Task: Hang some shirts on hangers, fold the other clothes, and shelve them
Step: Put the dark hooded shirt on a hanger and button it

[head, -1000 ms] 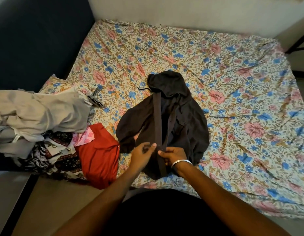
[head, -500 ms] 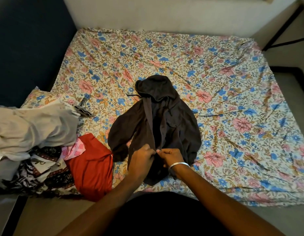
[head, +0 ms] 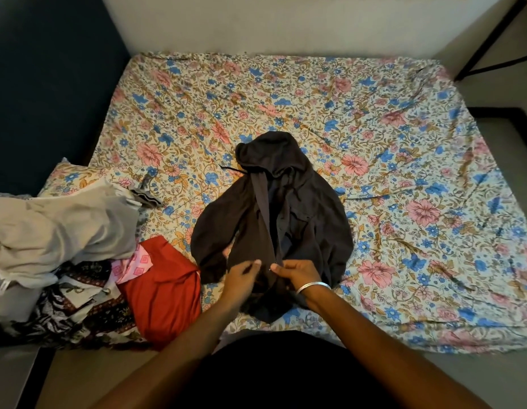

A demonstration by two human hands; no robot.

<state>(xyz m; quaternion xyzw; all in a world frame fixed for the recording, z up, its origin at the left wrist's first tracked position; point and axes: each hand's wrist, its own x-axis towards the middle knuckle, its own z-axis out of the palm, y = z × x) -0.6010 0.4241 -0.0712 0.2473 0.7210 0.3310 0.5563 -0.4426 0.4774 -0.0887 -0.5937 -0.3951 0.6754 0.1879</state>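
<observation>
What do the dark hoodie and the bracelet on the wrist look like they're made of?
The dark hoodie looks like soft matte knit, probably cotton fleece: it slumps in thick, dull folds. The bracelet seems polished metal, silvery, catching a bright glint.

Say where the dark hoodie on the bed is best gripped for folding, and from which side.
Probably the dark hoodie at its two shoulders just below the hood, reached from the near edge of the bed. It lies with hood away and hem toward the person, sleeves bunched inward, so the shoulders look like the widest clear hold.
</observation>
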